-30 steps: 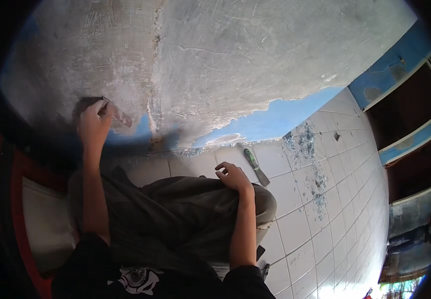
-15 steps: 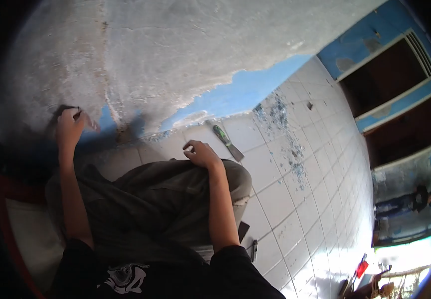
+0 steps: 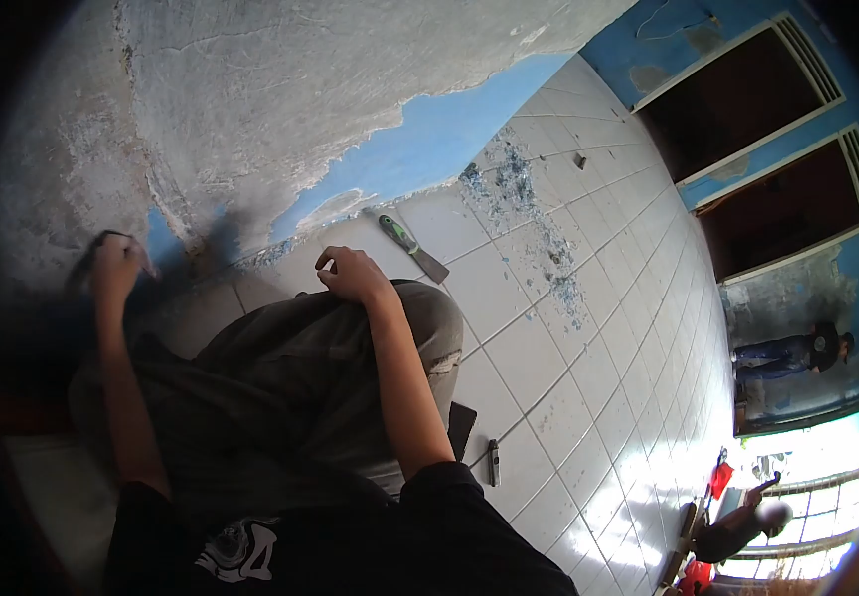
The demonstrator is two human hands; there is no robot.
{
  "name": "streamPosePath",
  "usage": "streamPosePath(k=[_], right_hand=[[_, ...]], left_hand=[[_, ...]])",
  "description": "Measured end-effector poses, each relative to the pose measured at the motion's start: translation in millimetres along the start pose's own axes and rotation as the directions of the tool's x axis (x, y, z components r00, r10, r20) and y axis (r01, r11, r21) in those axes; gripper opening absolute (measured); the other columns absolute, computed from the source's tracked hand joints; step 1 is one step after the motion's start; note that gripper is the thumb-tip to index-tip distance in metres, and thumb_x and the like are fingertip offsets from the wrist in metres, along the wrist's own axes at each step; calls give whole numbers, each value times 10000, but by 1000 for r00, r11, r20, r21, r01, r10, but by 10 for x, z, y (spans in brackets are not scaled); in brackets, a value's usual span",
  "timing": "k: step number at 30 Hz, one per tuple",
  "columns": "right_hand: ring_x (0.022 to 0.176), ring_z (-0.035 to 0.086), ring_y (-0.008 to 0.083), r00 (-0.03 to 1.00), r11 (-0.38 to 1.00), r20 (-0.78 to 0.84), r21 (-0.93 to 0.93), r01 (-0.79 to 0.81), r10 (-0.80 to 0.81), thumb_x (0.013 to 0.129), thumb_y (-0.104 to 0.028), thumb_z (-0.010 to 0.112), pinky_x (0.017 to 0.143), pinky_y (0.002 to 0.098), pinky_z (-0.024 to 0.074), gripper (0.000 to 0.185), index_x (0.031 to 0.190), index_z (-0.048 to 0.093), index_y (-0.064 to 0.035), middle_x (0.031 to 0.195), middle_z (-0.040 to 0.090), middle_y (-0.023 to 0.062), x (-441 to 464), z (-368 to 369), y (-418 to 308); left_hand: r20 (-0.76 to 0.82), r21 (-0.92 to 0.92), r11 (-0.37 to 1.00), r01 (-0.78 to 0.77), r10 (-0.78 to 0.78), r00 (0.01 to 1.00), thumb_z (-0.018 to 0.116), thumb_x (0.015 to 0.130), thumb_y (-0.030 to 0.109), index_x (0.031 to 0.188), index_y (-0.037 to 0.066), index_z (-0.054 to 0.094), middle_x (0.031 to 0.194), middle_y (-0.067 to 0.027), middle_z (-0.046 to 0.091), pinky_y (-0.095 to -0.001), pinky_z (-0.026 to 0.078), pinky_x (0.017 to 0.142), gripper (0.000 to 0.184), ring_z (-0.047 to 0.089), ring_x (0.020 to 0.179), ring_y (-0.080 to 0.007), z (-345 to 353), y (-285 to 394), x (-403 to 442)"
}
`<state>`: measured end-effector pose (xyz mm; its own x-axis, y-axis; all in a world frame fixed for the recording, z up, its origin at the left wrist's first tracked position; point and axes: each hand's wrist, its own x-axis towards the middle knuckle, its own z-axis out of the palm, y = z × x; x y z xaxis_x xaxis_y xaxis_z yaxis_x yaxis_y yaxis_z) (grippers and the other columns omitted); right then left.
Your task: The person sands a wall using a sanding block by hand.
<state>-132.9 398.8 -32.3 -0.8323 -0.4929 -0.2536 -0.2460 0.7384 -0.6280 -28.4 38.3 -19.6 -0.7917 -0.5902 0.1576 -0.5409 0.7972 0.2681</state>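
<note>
At the scraped grey wall [image 3: 250, 89], my left hand [image 3: 119, 266] is closed round a small flat scraper [image 3: 146, 260], its edge near the plaster beside a strip of blue paint [image 3: 419, 139]. My right hand [image 3: 352, 274] rests over my knee with its fingers curled and nothing seen in them. Just beyond it a putty knife [image 3: 412, 248] with a green and black handle lies on the tiled floor.
Paint flakes [image 3: 534, 223] are scattered over the white tiles [image 3: 588, 358]. A dark flat item [image 3: 461, 429] and a small tool [image 3: 494, 463] lie beside my leg. One person [image 3: 797, 351] is by the far wall, another person [image 3: 742, 526] near the bright window.
The view has swung to the right, so the wall and both hands sit further left in it. The person near the window has come into view. My left hand still holds the scraper at the wall.
</note>
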Motion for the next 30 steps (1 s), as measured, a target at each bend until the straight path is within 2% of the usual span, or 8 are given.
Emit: streamPosePath(k=[5,7,8,11,15,19,24,30], right_hand=[[914,578,319,999,999,6,-6,-33,33,727,-207,594,823,394,449,224,920,628,-99,925,622,158,-22,-13,-10],[912,579,320,1000,1000,8,-4,-24,24,727,-206,595,824,394,449,228,925,627,-98,922,623,160,2,-10,-17],[914,579,320,999,1000,20,-8,-27,27,727,-207,595,825,393,449,231,927,626,-96,926,622,160,7,-20,-19],[915,578,320,999,999,41,-21,-32,33,727,-206,595,826,393,448,234,930,626,-94,928,623,160,11,-25,-31],[855,610,280,1000,998,28,-69,-1,3,760,-207,587,791,359,464,239,965,622,-89,875,644,143,2,-1,3],[855,611,279,999,998,45,-56,-13,16,759,-203,585,789,360,465,242,968,623,-88,877,644,143,2,-3,-8],[890,595,302,998,999,45,-33,-42,44,734,-203,589,815,381,457,241,948,625,-97,881,642,141,13,-14,-19],[884,600,287,998,999,42,-4,-41,41,742,-190,594,807,374,462,230,949,616,-90,877,645,131,-36,-55,-70]], left_hand=[[49,-139,990,-9,16,999,520,806,237,960,42,588,930,-165,612,-411,440,742,257,575,894,-327,-232,-1,61],[-239,-255,960,-118,55,970,517,808,227,920,23,594,905,-176,610,-394,445,720,245,584,862,-328,-615,88,-19],[-182,-310,949,-62,5,983,513,813,215,912,1,588,879,-188,607,-395,447,701,247,586,833,-341,-696,84,-8],[-238,-157,978,-138,98,966,500,829,236,921,11,590,901,-187,605,-402,446,705,259,580,844,-352,-358,-9,5],[-235,-80,997,-22,3,972,515,824,238,945,37,603,949,-178,602,-397,449,727,250,566,880,-364,-219,161,-76],[-294,-285,948,-145,58,954,505,830,232,974,41,595,934,-176,606,-396,448,711,256,570,861,-372,-488,8,15],[-127,-64,998,30,-38,991,528,796,234,911,56,603,919,-157,613,-409,442,720,226,577,861,-355,-279,169,-95],[-223,-254,963,-93,35,974,529,789,236,862,29,605,843,-181,609,-393,441,683,233,578,825,-355,-622,149,-79]])
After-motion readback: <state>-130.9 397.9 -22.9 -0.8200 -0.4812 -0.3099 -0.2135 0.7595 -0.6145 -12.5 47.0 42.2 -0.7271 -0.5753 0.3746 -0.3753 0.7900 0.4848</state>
